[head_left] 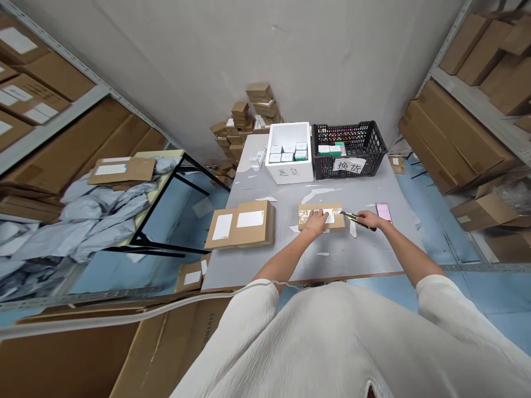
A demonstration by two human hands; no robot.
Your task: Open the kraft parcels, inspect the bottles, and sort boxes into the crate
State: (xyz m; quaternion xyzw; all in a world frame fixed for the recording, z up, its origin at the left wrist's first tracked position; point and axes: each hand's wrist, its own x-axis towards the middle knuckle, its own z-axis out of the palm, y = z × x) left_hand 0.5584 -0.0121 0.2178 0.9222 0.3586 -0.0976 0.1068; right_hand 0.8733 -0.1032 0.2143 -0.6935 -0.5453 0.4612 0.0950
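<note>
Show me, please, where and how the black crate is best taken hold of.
I would grip the black crate by its top rim, at the front and back walls, from above. Its left end stands close beside the white box, leaving little finger room. Small cartons sit towards that end, so hold slightly left of centre.

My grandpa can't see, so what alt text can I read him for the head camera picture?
A person's left hand rests on a small taped cardboard box while the right hand holds a box cutter with its tip at the box. On the gray table are also cardboard parcels, a white bin and a black crate.
</note>
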